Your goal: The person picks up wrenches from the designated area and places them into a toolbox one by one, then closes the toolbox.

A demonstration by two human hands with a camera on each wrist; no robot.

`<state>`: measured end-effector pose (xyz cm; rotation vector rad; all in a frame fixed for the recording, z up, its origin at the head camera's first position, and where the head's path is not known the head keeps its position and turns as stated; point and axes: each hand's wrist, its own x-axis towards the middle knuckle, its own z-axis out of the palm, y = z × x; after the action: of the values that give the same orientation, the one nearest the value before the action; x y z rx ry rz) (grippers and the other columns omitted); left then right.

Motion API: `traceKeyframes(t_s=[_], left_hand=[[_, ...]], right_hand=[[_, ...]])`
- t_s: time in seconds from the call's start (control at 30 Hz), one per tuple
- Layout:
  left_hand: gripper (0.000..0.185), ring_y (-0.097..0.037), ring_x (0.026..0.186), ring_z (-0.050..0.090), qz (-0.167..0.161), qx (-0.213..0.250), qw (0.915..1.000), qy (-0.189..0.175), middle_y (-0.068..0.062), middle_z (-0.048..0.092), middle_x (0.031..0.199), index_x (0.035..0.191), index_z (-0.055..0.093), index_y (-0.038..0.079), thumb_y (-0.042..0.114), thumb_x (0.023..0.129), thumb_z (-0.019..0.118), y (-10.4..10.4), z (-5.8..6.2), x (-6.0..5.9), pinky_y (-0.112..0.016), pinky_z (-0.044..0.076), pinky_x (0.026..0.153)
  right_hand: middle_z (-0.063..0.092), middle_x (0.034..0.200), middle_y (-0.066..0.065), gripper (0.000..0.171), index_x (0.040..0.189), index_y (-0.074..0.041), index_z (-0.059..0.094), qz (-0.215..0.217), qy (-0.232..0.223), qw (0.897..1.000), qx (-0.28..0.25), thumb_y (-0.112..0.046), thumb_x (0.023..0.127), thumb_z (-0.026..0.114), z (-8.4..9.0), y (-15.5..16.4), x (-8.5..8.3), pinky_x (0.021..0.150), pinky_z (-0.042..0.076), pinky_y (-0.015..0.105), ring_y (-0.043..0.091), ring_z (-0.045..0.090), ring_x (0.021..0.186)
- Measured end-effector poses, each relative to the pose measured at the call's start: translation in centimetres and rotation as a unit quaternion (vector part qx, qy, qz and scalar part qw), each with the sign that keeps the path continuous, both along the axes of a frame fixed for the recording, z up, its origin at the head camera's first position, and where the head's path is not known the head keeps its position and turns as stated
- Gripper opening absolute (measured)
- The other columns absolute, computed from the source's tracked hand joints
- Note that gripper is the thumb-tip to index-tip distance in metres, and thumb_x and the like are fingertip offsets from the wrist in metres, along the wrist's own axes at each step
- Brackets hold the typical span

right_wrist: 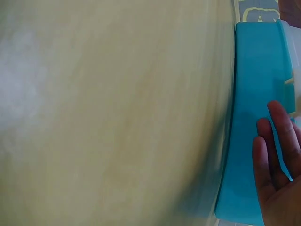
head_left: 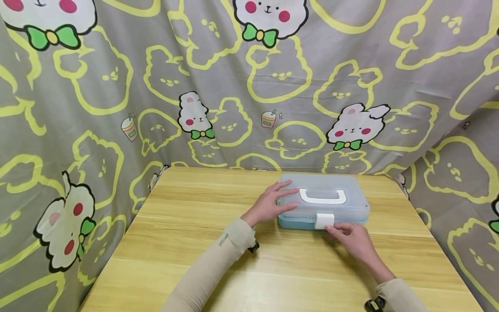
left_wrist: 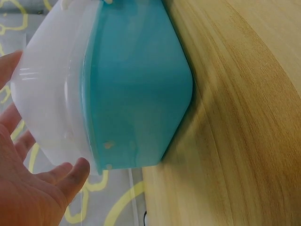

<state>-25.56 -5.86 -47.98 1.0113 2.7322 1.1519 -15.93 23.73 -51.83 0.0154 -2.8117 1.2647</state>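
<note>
On the far right part of the wooden desk (head_left: 195, 242) sits a plastic box (head_left: 304, 222) with a teal base, a frosted clear lid (head_left: 351, 208) and a white carrying handle (head_left: 322, 197) on top. A white latch (head_left: 324, 220) sits on its near side. The left hand (head_left: 270, 203) rests on the left end of the lid, its fingers (head_left: 286, 187) straight and spread, gripping nothing; the left wrist view shows the palm open beside the lid's edge. The right hand (head_left: 352, 240) lies on the desk just near the box, with loosely extended fingers (head_left: 338, 228) touching the box's near face just below the latch. Behind the desk hangs a grey curtain (head_left: 117, 86) printed with yellow bear outlines and white bunnies.
</note>
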Motion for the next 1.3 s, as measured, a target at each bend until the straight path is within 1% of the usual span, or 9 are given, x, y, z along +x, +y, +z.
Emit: traceKeyframes(t_s=[0.1,0.3,0.43,0.67,0.8,0.97,1.03,1.2,1.3], left_hand=[[0.053,-0.03,0.16,0.02,-0.001,-0.004,1.0,0.002,0.016,0.028,0.169,0.15,0.053,0.041,0.052,0.1,0.064,0.0,-0.1,0.0,-0.063,0.028,0.123],[0.053,-0.028,0.16,0.02,0.0,-0.002,1.0,-0.001,0.019,0.027,0.169,0.15,0.053,0.043,0.054,0.099,0.065,0.0,-0.1,0.0,-0.063,0.029,0.122],[0.053,-0.027,0.16,0.021,0.001,-0.005,1.0,0.005,0.019,0.027,0.169,0.15,0.053,0.043,0.054,0.1,0.064,0.0,-0.2,0.0,-0.062,0.03,0.122],[0.054,-0.03,0.16,0.018,0.0,-0.006,0.9999,0.01,0.016,0.025,0.17,0.152,0.051,0.04,0.052,0.101,0.062,0.1,-0.6,0.0,-0.062,0.026,0.124],[0.054,-0.029,0.16,0.019,0.01,-0.004,0.9998,0.019,0.013,0.025,0.171,0.154,0.049,0.038,0.052,0.103,0.06,0.1,-0.9,0.0,-0.062,0.029,0.123],[0.056,-0.025,0.159,0.022,0.014,0.01,0.9998,0.013,0.012,0.026,0.171,0.154,0.048,0.038,0.053,0.102,0.06,0.1,-1.0,0.1,-0.061,0.032,0.121],[0.056,-0.024,0.159,0.023,0.013,0.014,0.9998,0.008,0.012,0.026,0.171,0.154,0.049,0.038,0.054,0.101,0.061,0.0,-0.9,0.1,-0.06,0.033,0.121],[0.057,-0.022,0.159,0.024,0.012,0.014,0.9998,-0.004,0.014,0.026,0.17,0.153,0.049,0.039,0.056,0.1,0.061,-0.1,-0.7,0.0,-0.058,0.033,0.122],[0.057,-0.021,0.158,0.025,0.011,0.011,0.9999,-0.004,0.014,0.026,0.17,0.153,0.049,0.039,0.057,0.1,0.061,-0.1,-0.6,-0.1,-0.056,0.032,0.123]], right_hand=[[0.08,0.084,0.0,0.03,0.096,-0.014,0.083,-0.011,0.009,1.0,0.014,-0.043,0.095,0.076,0.0,0.0,0.1,0.077,0.053,0.021,0.004,0.072,0.081],[0.08,0.083,0.0,0.031,0.093,-0.014,0.083,-0.014,0.012,1.0,0.017,-0.044,0.094,0.076,0.0,0.0,0.0,0.076,0.053,0.021,0.004,0.072,0.08],[0.08,0.084,0.0,0.031,0.092,-0.014,0.084,-0.013,0.014,1.0,0.021,-0.044,0.094,0.076,0.1,0.0,0.0,0.076,0.053,0.022,0.006,0.072,0.081],[0.08,0.086,0.0,0.031,0.093,-0.014,0.083,-0.017,0.013,0.999,0.024,-0.044,0.093,0.077,0.2,0.0,0.1,0.076,0.054,0.023,0.01,0.074,0.082],[0.081,0.089,0.003,0.032,0.094,-0.012,0.083,-0.017,0.019,0.999,0.026,-0.044,0.093,0.077,0.2,-0.1,0.1,0.076,0.055,0.025,0.015,0.076,0.084],[0.081,0.089,0.003,0.035,0.095,-0.011,0.083,-0.022,0.033,0.998,0.044,-0.046,0.092,0.078,0.5,0.0,0.1,0.078,0.058,0.031,0.016,0.076,0.081],[0.081,0.088,0.003,0.036,0.095,-0.011,0.083,-0.024,0.037,0.998,0.052,-0.047,0.091,0.078,0.6,0.0,0.1,0.077,0.057,0.031,0.015,0.076,0.08],[0.081,0.089,0.006,0.034,0.095,-0.012,0.083,-0.023,0.054,0.996,0.063,-0.045,0.09,0.08,1.2,0.1,0.2,0.073,0.057,0.032,0.017,0.075,0.078],[0.081,0.09,0.008,0.034,0.096,-0.012,0.084,-0.025,0.061,0.995,0.072,-0.045,0.09,0.08,1.6,0.2,0.3,0.073,0.059,0.036,0.02,0.076,0.079]])
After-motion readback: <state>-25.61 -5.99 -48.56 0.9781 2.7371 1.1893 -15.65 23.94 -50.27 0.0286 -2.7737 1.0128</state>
